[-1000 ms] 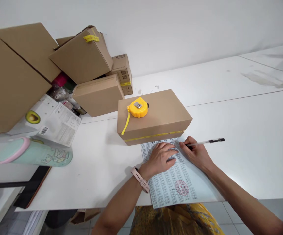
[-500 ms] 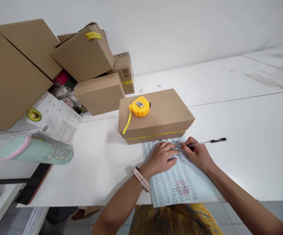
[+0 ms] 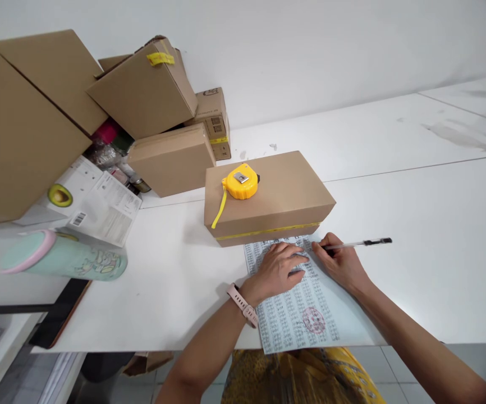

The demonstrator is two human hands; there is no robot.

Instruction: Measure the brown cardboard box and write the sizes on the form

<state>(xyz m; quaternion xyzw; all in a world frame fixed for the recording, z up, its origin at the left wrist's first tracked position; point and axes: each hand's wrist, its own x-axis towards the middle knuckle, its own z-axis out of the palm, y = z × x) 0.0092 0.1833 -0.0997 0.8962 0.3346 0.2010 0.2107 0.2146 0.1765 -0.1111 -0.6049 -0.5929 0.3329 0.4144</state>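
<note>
My right hand (image 3: 344,266) is closed round a pen (image 3: 358,243), its tip over the upper right of the written part of a paper sheet (image 3: 287,322). The sheet bears columns of handwriting and a round red stamp (image 3: 313,320). Spread on the sheet's upper left, my left hand (image 3: 279,270) lies with its fingers apart, a pink band on the wrist. Just beyond both hands is a taped cardboard box (image 3: 279,205), which hides the far edge of the sheet. On the box rests a yellow tape measure (image 3: 241,182) with a wrist strap.
Several cardboard boxes (image 3: 142,95) are stacked at the back left against the wall. A mint tumbler (image 3: 87,258) with a pink rim stands at the left, by a white carton (image 3: 104,207) with an avocado picture. A dark phone-like object (image 3: 60,317) lies at the table's left edge.
My right hand and the pen have shifted very slightly to the right. My left hand stays in place on the sheet, and the view tilts a little.
</note>
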